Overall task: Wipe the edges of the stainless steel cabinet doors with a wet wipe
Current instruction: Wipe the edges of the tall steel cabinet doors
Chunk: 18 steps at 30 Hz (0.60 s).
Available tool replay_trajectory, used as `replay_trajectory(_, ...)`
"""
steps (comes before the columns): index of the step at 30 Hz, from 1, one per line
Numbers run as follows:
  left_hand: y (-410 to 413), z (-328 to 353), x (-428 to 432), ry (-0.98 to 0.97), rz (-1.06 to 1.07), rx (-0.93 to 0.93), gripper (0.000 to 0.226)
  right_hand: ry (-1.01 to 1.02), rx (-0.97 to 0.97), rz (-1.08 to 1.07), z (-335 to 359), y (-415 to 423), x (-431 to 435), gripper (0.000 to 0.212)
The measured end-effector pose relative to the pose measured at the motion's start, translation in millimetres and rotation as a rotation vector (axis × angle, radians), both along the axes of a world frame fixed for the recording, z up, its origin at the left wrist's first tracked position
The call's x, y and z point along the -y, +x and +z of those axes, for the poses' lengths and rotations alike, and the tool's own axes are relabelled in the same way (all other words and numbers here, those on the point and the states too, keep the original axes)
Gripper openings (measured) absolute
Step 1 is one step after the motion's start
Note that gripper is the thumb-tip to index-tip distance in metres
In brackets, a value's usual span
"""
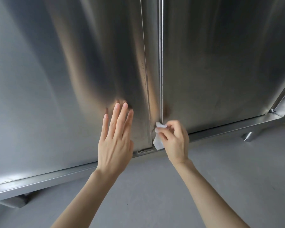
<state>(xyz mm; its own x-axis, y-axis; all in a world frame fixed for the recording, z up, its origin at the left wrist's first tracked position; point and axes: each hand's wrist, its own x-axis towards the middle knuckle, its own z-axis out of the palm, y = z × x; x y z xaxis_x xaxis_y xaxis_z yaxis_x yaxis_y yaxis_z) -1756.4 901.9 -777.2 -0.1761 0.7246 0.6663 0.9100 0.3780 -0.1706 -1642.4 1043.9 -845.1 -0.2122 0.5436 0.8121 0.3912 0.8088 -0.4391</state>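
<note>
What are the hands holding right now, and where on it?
Right hand pinches the wet wipe by its upper end; left hand holds nothing.

- The left hand, fingers straight, lies flat on the left door.
- The right hand pinches a white wipe against the seam between the doors, near the bottom.
- The right door is shut.
- A steel rail and legs stand on grey floor.

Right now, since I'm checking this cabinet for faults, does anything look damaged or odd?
Only faint dark specks along the left door's edge, above the wet wipe the right hand pinches. Nothing askew.
</note>
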Motion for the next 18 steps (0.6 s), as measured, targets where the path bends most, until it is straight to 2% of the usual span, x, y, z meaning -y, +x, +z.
replay_trajectory(2, 0, 5, 3, -0.002, 0.009, 0.002, 0.074, 0.251, -0.058, -0.016, 32, 1, -7, 0.011)
replay_trajectory(7, 3, 14, 3, 0.040, -0.028, 0.031, 0.074, 0.423, -0.222, -0.012, 110, 2, -13, 0.009)
replay_trajectory(10, 9, 22, 0, 0.073, -0.057, 0.041, 0.075, 0.342, -0.282, 0.050, 138, 9, -12, 0.011)
replay_trajectory(14, 14, 36, -3, 0.097, -0.076, 0.056, 0.073, 0.183, -0.308, 0.097, 150, 21, -6, 0.004)
replay_trajectory(18, 18, 47, -7, 0.130, -0.075, 0.070, 0.074, 0.177, -0.241, 0.137, 158, 5, 0, 0.009)
